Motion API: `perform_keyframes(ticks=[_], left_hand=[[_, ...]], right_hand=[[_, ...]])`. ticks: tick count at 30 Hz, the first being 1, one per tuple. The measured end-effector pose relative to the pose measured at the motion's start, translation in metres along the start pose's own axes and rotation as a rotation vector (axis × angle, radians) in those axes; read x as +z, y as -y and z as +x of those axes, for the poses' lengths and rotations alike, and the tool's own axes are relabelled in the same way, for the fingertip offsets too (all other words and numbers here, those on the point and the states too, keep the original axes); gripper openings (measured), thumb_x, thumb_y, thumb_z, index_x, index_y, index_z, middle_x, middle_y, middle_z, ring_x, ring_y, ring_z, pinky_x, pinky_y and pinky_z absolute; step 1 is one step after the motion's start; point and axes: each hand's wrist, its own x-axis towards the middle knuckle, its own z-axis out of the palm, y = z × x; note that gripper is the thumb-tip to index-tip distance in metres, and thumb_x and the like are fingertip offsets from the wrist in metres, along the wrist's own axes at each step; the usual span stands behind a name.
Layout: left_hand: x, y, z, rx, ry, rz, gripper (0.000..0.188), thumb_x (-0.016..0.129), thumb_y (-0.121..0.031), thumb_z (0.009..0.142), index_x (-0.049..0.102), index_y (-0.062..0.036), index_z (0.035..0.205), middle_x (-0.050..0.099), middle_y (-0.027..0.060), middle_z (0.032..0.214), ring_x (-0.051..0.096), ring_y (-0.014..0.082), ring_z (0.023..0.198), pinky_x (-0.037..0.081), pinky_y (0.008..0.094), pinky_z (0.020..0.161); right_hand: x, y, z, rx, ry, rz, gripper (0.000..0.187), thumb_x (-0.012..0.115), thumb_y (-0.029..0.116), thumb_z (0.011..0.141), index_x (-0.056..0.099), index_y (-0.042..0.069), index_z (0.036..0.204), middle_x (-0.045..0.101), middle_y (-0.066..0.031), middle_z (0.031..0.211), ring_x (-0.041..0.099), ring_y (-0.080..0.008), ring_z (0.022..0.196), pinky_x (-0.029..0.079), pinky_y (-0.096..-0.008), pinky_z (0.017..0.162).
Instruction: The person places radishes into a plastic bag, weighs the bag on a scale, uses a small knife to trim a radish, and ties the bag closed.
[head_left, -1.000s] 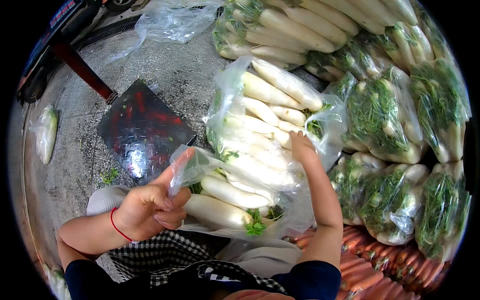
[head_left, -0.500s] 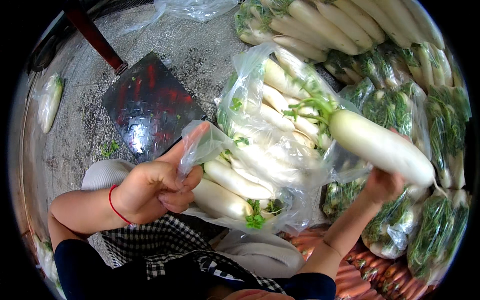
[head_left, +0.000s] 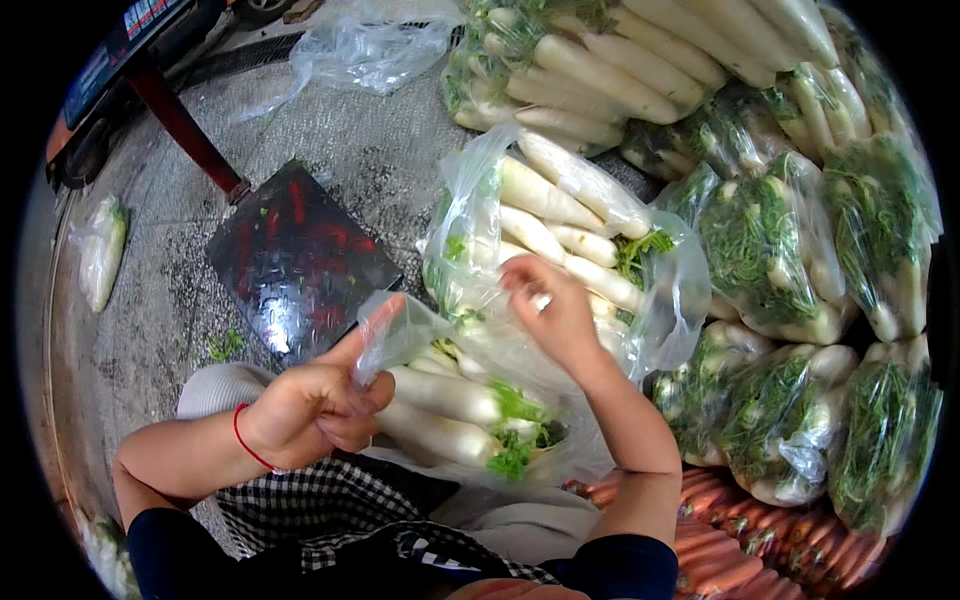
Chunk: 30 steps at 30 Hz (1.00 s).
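Left grip (head_left: 325,405) pinches a clear bag (head_left: 402,328); right grip (head_left: 552,308), curled above white radishes (head_left: 530,233), closure unclear.

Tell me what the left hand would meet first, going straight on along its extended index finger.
Beyond the near plastic bag it grips, the left hand would probably first meet the left side of the farther radish bag, though depth is unclear.

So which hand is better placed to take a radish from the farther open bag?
Probably the right hand: it is close to the radishes there, while the left hand holds the nearer bag's edge.
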Motion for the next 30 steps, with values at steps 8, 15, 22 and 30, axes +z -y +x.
perform_keyframes(ticks=[8, 15, 22, 30], left_hand=[[0.0, 0.005, -0.003, -0.003, 0.091, -0.02, 0.09, 0.042, 0.002, 0.069, 0.016, -0.0384, 0.145, 0.041, 0.0046, 0.08, 0.03, 0.007, 0.048, 0.029, 0.0178, 0.046], [0.0, 0.007, -0.008, 0.009, 0.055, 0.001, 0.091, 0.041, 0.003, 0.069, 0.015, -0.0375, 0.146, 0.042, 0.0058, 0.08, 0.031, 0.008, 0.048, 0.029, 0.0191, 0.048], [-0.005, 0.0, -0.015, -0.045, 0.032, -0.022, 0.092, 0.045, 0.003, 0.068, 0.018, -0.0405, 0.144, 0.042, 0.0063, 0.078, 0.033, 0.009, 0.049, 0.03, 0.0221, 0.051], [-0.008, -0.009, 0.001, -0.034, 0.005, 0.016, 0.095, 0.044, 0.001, 0.065, 0.013, -0.0358, 0.146, 0.043, 0.0061, 0.08, 0.031, 0.009, 0.047, 0.028, 0.0202, 0.045]], right_hand=[[0.001, -0.126, 0.109, -0.098, -0.267, -0.549, 0.052, 0.063, 0.004, 0.07, 0.048, 0.005, 0.12, 0.051, -0.0167, 0.117, 0.049, -0.0338, 0.111, 0.041, -0.0411, 0.093], [0.021, -0.133, 0.126, -0.005, -0.236, -0.728, 0.072, 0.076, 0.01, 0.059, 0.044, 0.008, 0.124, 0.05, -0.014, 0.112, 0.046, -0.0318, 0.111, 0.036, -0.0434, 0.094], [-0.005, -0.117, 0.07, -0.08, -0.33, -0.653, 0.062, 0.078, 0.016, 0.06, 0.05, 0.006, 0.115, 0.051, -0.0151, 0.107, 0.049, -0.0332, 0.103, 0.037, -0.0423, 0.091], [-0.143, -0.003, -0.02, -0.09, -0.669, 0.513, 0.065, 0.063, 0.03, 0.082, 0.036, 0.002, 0.133, 0.042, -0.0175, 0.134, 0.045, -0.0304, 0.121, 0.039, -0.0519, 0.101]])
